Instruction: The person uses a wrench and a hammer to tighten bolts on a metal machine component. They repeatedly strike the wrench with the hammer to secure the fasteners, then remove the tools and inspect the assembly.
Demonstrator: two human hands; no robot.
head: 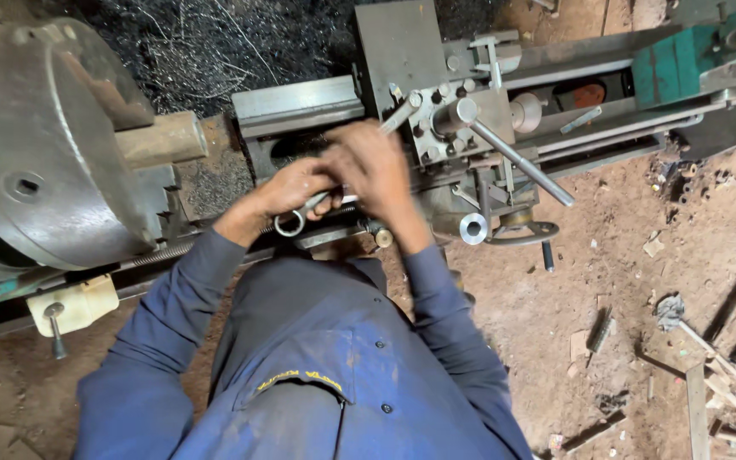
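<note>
I look down on a lathe. Both my hands grip a long metal spanner (293,221). My left hand (298,185) holds it near its ring end, which hangs below my fingers. My right hand (376,166) holds the shaft higher up, and the far end of the spanner reaches the bolts of the tool post (436,119) on the carriage. A round brown bar (162,139) sticks out of the large grey chuck (40,140) at the left.
A long steel lever (521,162) slants off the tool post to the right. A handwheel (526,232) sits below the carriage. The green tailstock (692,55) is at top right. Black metal shavings lie behind the bed. Wood scraps and rods litter the dirt floor at right.
</note>
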